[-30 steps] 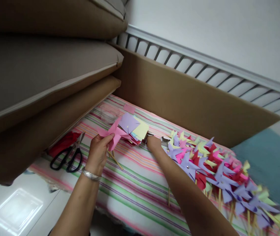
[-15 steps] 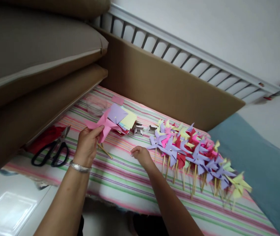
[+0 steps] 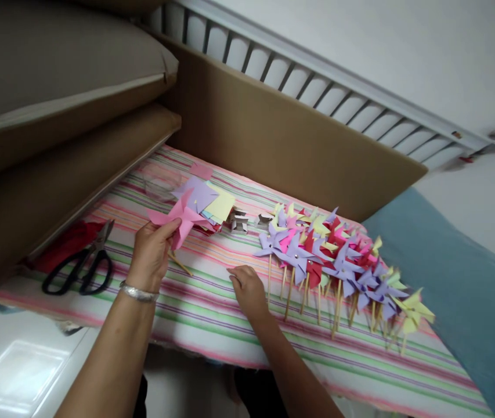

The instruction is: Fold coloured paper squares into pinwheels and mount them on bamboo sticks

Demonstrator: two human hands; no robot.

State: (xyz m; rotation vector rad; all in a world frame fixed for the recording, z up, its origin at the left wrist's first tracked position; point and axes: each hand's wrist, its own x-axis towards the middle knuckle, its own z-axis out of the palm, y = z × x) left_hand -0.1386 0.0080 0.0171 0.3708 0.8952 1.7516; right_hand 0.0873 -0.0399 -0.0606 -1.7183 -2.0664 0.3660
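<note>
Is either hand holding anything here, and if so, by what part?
The left hand pinches a pink paper pinwheel at its lower blade edge. The right hand rests on the striped cloth, fingers curled; whether it pinches something small cannot be told.

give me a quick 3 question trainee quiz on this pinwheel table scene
1. Which hand holds the pink pinwheel?
2. True or false: the scissors lie on the striped cloth, on the left hand's side.
3. What lies just beyond the right hand: A) a row of finished pinwheels, B) a glue bottle, C) a book?

Key:
1. The left hand.
2. True.
3. A.
</note>
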